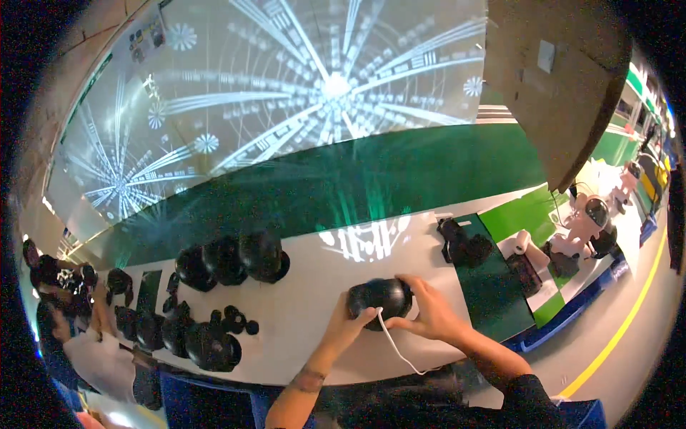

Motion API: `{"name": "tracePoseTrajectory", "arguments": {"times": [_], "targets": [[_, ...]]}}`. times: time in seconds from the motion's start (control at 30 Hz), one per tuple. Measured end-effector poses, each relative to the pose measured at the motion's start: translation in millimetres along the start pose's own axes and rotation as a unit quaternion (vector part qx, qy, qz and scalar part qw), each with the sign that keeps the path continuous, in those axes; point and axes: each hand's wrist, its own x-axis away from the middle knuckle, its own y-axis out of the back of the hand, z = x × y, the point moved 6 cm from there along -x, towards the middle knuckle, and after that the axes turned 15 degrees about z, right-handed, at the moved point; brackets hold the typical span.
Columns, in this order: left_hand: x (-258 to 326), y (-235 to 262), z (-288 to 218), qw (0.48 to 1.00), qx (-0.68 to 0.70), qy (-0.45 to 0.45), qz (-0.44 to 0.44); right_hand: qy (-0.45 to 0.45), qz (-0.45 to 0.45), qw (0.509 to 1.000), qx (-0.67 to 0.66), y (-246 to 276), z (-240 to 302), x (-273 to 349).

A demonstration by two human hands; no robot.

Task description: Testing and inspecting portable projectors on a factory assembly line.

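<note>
A rounded black dome-shaped casing point(381, 297) rests on the white tabletop point(314, 286) in front of me. My left hand point(350, 327) cups its lower left side. My right hand point(426, 312) wraps its right side, fingers over the top. A thin white cable point(395, 348) runs from between my hands down toward my body.
Several more black dome casings point(229, 261) stand at the left, with smaller black parts point(236, 320) near them. A dark green mat point(493, 286) with black parts point(463, 247) lies to the right. Another person point(78, 336) sits at far left. White robots point(593, 218) stand at the right.
</note>
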Motion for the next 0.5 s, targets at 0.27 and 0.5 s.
{"name": "tracePoseTrajectory", "arguments": {"times": [0.27, 0.5], "targets": [[1, 13, 19, 0.996, 0.006, -0.007, 0.089, -0.02, 0.171, 0.866, -0.47, -16, -65, -57], [-4, 6, 30, 0.991, 0.101, 0.007, 0.083, -0.032, 0.27, 0.76, -0.591, -29, -72, -82]]}}
